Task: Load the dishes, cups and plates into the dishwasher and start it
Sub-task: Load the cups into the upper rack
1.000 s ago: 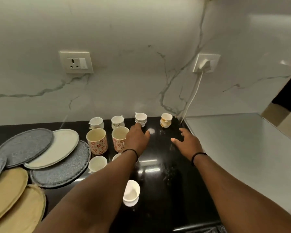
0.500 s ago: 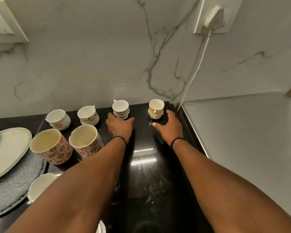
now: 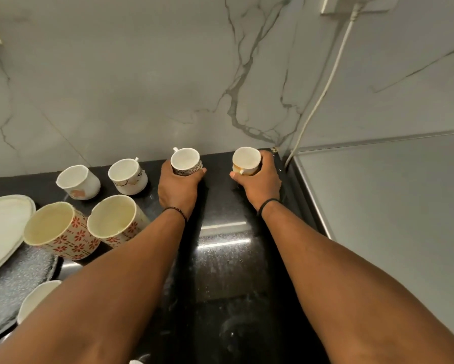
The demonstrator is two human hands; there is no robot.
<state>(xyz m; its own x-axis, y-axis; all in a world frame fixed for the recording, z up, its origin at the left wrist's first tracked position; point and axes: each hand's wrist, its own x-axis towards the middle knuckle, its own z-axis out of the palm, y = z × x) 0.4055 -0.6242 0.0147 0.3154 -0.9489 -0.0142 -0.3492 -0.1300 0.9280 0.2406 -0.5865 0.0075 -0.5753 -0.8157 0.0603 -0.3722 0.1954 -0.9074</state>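
The left hand (image 3: 178,187) is curling its fingers and thumb around a small cup with a dark patterned band (image 3: 186,161), and the right hand (image 3: 260,183) is wrapping around a small cup with orange markings (image 3: 246,160). Both hands are clamped on their cups, well apart from each other, with a strip of glossy black countertop (image 3: 225,258) showing between them. Each wrist is wearing a thin dark band. Whether the two cups are lifted or sitting on the counter cannot be told; they are at the far edge, close to the marble-veined wall (image 3: 141,88).

To the left of the left hand, two more small white cups are standing upright along the far edge: one with dark and gold lines (image 3: 127,176) and, further left, one with a faint pink mark (image 3: 78,182). Nearer, two taller mugs with red flower patterns are sitting side by side, the right one (image 3: 115,222) partly hidden by the left forearm and the left one (image 3: 59,231) just beside it. At the far left a cream plate (image 3: 2,229) is overlapping a speckled grey plate (image 3: 13,292), and another white cup (image 3: 35,298) is peeking out near the left forearm.

A white cable (image 3: 323,93) is running down the wall toward the corner right of the right hand, where a pale grey surface (image 3: 391,219) is meeting the black counter.
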